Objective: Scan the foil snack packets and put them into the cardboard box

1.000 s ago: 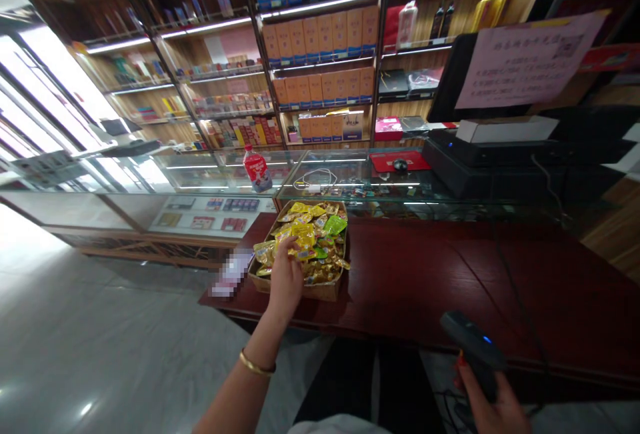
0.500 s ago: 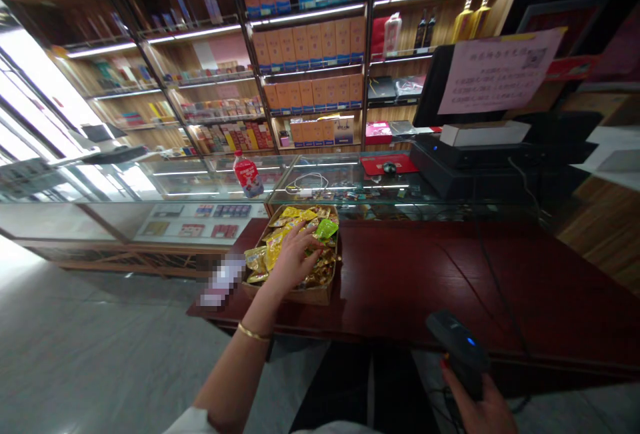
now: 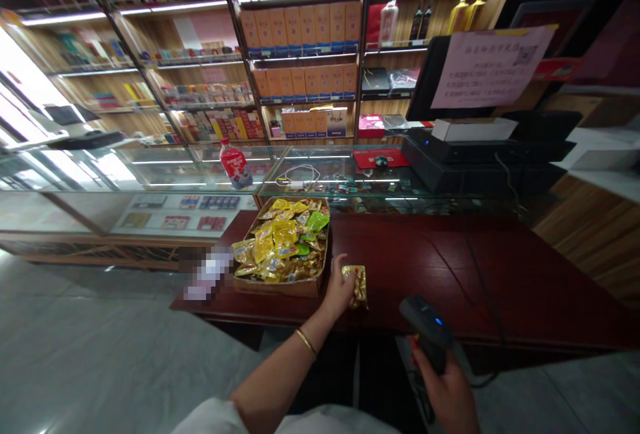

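My left hand, with a gold bangle on its wrist, is closed on a gold snack packet just right of the box. The packet is low over the dark red table; whether it touches the wood I cannot tell. Beside it stands an open cardboard box heaped with yellow, gold and green snack packets. My right hand is wrapped round a black barcode scanner with a blue light, held at the table's front edge.
Behind the table runs a glass counter bearing a red-labelled bottle, a white cable and a mouse on a red mat. A monitor with a taped paper stands at the right. A scanner cord hangs below. Shelves of boxes line the wall.
My left hand has come out of the box, moving right and towards me with a gold packet. The scanner in my right hand appears further left, as the view has shifted too.
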{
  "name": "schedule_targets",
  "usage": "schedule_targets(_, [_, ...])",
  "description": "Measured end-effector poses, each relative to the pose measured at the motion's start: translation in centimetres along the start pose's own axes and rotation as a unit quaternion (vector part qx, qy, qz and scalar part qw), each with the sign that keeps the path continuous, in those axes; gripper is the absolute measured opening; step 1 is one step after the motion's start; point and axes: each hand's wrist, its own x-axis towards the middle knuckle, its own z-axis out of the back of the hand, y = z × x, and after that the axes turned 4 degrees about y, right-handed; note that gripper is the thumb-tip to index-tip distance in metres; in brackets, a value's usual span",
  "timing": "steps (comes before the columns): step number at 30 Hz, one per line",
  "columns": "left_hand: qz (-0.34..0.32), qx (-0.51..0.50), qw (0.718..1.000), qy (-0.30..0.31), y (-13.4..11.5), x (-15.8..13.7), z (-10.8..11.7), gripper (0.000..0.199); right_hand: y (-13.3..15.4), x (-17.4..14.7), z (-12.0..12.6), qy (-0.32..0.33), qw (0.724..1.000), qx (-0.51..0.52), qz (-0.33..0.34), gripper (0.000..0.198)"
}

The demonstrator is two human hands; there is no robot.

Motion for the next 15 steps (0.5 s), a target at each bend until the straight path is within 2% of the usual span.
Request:
schedule_targets(3, [-0.024,-0.044,0.999,-0.004,0.6,0.5,0.4,0.066,-0.1,-0.2,0.0,0.001,1.0,-0.013,-0.004,0.062])
schedule_targets(5, [-0.029,-0.075,0.997,-0.005,1.1,0.7,0.5,0.068,-0.2,-0.3,0.0,0.004,1.0,-0.021,-0.007,0.059])
schedule_targets(10, [-0.024,-0.08,0.996,0.01,2.8,1.2,0.6,0.042,-0.2,-0.5,-0.3,0.019,1.0,0.003,-0.022,0.057])
schedule_targets(15, [-0.071,-0.051,0.996,0.018,3.3,1.5,0.8,0.014,0.1,-0.5,-0.9,0.062,0.996,0.064,-0.025,0.063])
